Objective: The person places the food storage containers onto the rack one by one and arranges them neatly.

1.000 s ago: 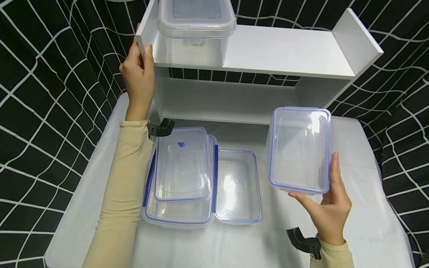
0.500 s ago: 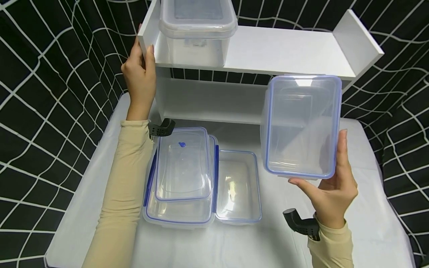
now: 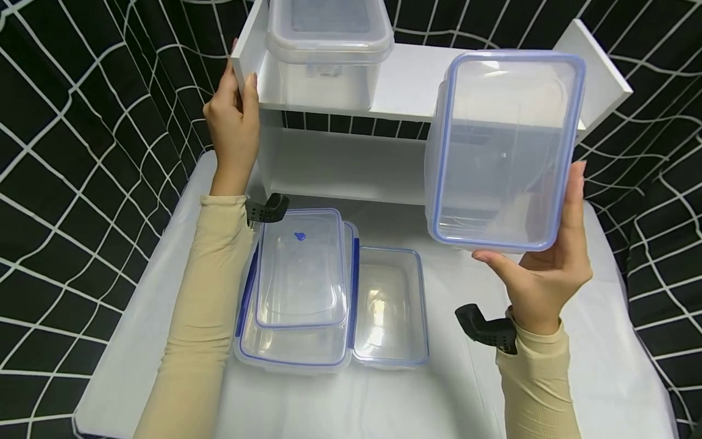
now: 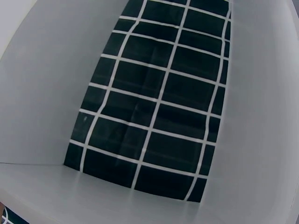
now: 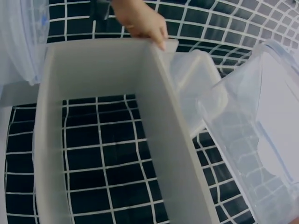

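On my head feed, the right hand (image 3: 543, 280) holds a blue-rimmed container (image 3: 504, 152) up off the bench (image 3: 417, 402), its thumb at the near edge and its fingers along the right side, pinching the corner between them. The container tilts in front of the right part of the white shelf unit (image 3: 351, 161), covering some of the upper board; I cannot tell whether the two touch. At the far left, the left hand (image 3: 234, 128) pinches the unit's left side panel between thumb and fingers. Just right of that panel, a lidded box (image 3: 329, 55) stands on the upper board. Nearer, on the bench, a smaller clear piece (image 3: 301, 268) with a blue mark lies on a large container (image 3: 296, 350), and a clear tub (image 3: 389, 305) sits right beside it.

My left wrist feed gives me white panels with gridded cloth (image 4: 149, 116) behind the gap; from this view alone I cannot tell how the left fingers lie.

My right wrist feed has the unit slanting across, the left hand at its far end, and the held container at the right. The right fingers are mostly out of this view.
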`<state>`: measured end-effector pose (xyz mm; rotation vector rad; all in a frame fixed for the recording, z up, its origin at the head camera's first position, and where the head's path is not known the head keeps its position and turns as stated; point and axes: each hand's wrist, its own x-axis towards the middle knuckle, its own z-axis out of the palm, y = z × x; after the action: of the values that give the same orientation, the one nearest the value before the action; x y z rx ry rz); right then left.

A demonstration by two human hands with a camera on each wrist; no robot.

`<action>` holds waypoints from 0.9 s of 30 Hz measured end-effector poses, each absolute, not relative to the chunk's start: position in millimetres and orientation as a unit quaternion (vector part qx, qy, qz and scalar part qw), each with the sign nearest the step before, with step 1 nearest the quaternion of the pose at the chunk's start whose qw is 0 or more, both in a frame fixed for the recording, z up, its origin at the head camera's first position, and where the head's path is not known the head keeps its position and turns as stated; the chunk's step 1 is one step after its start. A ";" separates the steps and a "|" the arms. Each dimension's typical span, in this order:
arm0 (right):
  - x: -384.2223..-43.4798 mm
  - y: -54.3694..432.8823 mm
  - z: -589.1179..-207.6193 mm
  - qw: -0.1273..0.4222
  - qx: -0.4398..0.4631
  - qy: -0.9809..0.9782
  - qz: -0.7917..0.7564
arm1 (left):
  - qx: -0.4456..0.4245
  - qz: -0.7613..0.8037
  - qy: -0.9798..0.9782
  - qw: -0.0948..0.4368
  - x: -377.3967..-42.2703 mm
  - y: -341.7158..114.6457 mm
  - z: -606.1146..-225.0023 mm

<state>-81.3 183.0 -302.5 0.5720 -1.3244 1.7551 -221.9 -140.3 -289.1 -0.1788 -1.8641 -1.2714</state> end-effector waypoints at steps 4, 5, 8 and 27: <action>-94.7 181.5 -296.6 0.407 0.207 -0.529 0.715 | -0.068 -0.512 -0.745 0.423 -222.1 -140.2 -289.1; -97.9 181.1 -295.2 0.403 0.203 -0.530 0.718 | -0.067 -0.512 -0.744 0.423 -222.0 -140.2 -289.1; -106.3 179.2 -290.3 0.398 0.194 -0.538 0.717 | -0.069 -0.511 -0.745 0.424 -221.7 -140.2 -288.8; -139.5 175.3 -265.7 0.345 0.174 -0.559 0.734 | -0.079 -0.509 -0.745 0.425 -221.9 -140.4 -289.2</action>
<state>-139.5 175.3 -265.7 0.4508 -1.4522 1.9054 -221.9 -140.4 -289.2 -0.1987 -1.8624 -1.2719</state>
